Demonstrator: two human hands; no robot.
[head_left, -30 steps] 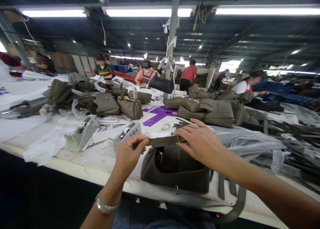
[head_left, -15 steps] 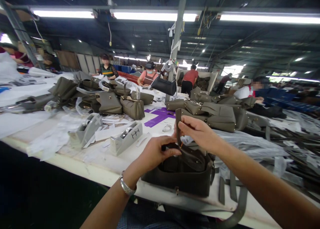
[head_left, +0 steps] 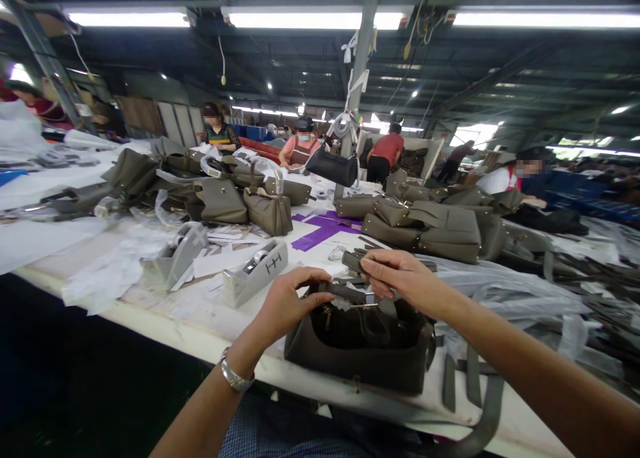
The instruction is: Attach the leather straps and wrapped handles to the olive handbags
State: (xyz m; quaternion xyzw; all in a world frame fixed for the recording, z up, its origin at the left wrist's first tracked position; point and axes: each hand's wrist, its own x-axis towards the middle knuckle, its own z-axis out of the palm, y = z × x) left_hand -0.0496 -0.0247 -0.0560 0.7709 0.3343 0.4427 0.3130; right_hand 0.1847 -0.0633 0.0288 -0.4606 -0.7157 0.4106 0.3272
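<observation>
A dark olive handbag (head_left: pixel 355 365) stands at the table's front edge with its mouth open towards me. My left hand (head_left: pixel 293 305), a metal watch on its wrist, is closed, with thumb and fingers pinching the bag's far rim at the left. My right hand (head_left: pixel 400 278) pinches a short olive strap (head_left: pixel 353 262) above the far side of the opening. A small gold-coloured zip pull (head_left: pixel 328 318) hangs inside the bag, and a thin metal piece (head_left: pixel 364 305) shows between the hands. My right fingers partly hide the strap's lower end.
Two grey tape dispensers (head_left: pixel 256 271) stand at the left. Piled olive bags (head_left: pixel 220 201) lie behind them, with more bags (head_left: pixel 445 228) at the right. Loose straps (head_left: pixel 473 375) lie beside the handbag, near plastic film (head_left: pixel 505 288). Several people work farther back.
The strap in my right hand has tipped from upright to nearly flat, pointing left. My left hand has shifted left along the bag's rim, and the bag's opening shows more.
</observation>
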